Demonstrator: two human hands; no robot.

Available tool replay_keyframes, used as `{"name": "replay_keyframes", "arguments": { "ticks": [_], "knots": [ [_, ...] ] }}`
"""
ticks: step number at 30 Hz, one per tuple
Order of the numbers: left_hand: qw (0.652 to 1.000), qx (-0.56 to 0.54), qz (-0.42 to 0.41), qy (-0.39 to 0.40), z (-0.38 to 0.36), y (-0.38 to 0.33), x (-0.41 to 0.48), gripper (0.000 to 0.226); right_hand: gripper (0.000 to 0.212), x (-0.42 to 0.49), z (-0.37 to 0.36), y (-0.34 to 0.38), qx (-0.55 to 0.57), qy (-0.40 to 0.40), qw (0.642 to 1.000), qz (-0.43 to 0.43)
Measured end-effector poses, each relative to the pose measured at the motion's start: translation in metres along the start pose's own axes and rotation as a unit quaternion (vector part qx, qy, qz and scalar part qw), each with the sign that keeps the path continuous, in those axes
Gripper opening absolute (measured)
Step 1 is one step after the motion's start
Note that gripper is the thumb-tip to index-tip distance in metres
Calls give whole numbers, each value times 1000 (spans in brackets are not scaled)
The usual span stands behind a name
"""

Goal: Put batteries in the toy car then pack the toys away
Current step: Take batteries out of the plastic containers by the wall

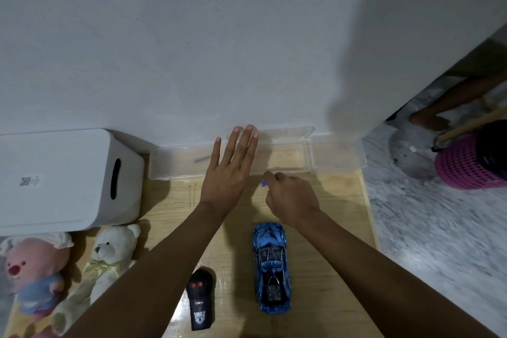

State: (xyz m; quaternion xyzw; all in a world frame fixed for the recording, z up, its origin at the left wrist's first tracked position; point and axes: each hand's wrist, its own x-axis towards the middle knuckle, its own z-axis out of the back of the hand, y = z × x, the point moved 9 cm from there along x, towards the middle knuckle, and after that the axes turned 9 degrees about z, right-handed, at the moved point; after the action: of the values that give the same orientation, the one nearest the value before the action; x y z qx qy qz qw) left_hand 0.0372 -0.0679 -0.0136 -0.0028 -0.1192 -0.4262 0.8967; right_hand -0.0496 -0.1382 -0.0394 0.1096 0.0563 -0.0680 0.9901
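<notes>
A blue toy car (271,266) lies on the wooden table, nose toward the wall. To its left lies a black remote control (200,299) with red buttons. A clear plastic box (175,164) with its lid open stands against the wall. My left hand (230,170) is flat with fingers spread, over the box's front edge. My right hand (290,197) hovers just in front of the box, fingers curled around a small blue-purple thing (264,184), mostly hidden.
A white storage bin (68,181) stands at the left. A pink plush (33,271) and a white teddy bear (109,252) lie in front of it. On the floor to the right are a pink basket (466,170) and another person's foot (430,118).
</notes>
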Motion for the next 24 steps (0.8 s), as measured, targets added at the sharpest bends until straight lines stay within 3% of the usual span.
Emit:
{"name": "replay_keyframes", "arguments": {
  "ticks": [5, 10, 17, 24],
  "knots": [
    [1000, 6, 2, -11, -1, 0, 0, 103, 36, -27, -15, -11, 34, 2, 999, 10],
    [1000, 21, 0, -6, -4, 0, -1, 108, 17, -25, -13, -25, 42, -23, 999, 21],
    [1000, 20, -2, -4, -5, 1, 0, 109, 34, -21, -12, -34, -34, -65, 997, -10],
    [1000, 20, -2, -5, -7, 0, -1, 109, 31, -24, -13, -40, -19, -103, 993, -54]
  ]
}}
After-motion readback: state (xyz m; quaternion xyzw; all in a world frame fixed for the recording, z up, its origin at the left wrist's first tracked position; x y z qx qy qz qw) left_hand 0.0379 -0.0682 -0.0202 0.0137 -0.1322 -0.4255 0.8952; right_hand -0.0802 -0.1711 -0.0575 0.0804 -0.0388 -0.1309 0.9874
